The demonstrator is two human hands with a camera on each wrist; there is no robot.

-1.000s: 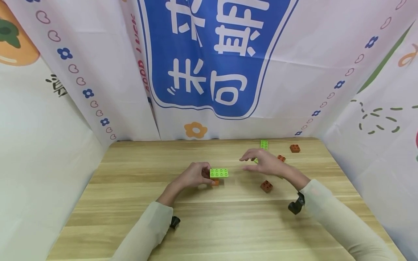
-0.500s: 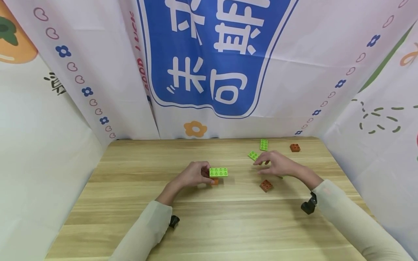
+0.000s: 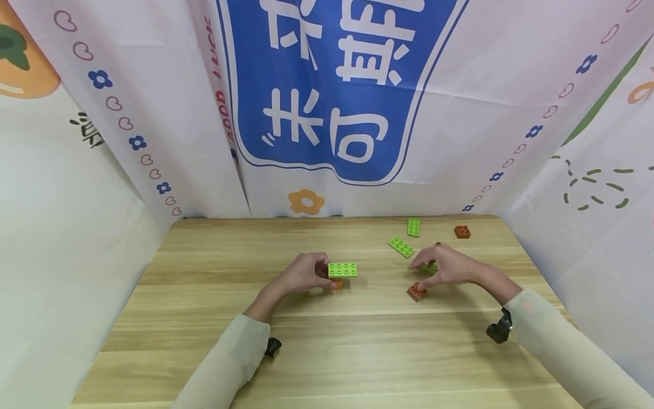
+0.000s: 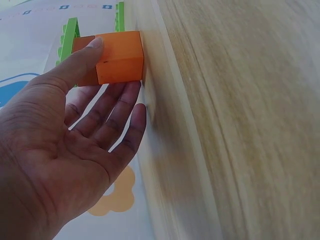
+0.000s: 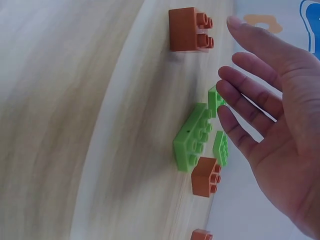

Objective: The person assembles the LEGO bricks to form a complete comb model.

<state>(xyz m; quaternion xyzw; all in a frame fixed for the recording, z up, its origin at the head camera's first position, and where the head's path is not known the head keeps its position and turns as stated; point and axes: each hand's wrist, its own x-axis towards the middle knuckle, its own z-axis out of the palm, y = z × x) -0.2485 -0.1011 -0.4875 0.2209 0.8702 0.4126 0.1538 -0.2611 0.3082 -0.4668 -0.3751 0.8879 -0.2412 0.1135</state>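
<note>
Item, your left hand (image 3: 304,275): holding a short stack above the middle of the pale wood-grained tabletop (image 3: 357,352), thumb laid across the seam of the two lower blocks, other fingers curled behind, the little finger free of them; whether the stack's base touches the wood cannot be told. Stack, from the top: one flat lime-green plastic plate (image 3: 342,270), studs up and overhanging to the right; one brown plastic block (image 4: 89,76); one bright orange plastic block (image 4: 120,57) lowest. The low, sidewise hold probably serves to steady the joined pieces while leaving the studs bare for your other hand. Item, your right hand (image 3: 449,267): thumb and fingers spread well apart, nothing clamped between them, the thumb near a brown studded plastic brick (image 5: 182,30); the right-wrist view shows a gap there. Beneath this palm, one lime-green studded plastic piece (image 5: 187,142), partly covered from above. Loose beyond: two flat lime-green eight-stud plastic plates, one slanted (image 3: 401,247), one near the back edge (image 3: 414,227); one brown plastic brick (image 5: 204,177), largely hidden behind your knuckles; one four-stud brown plastic brick (image 3: 462,232) at far right. Their scatter on this side presumably keeps spares within your right hand's reach.
</note>
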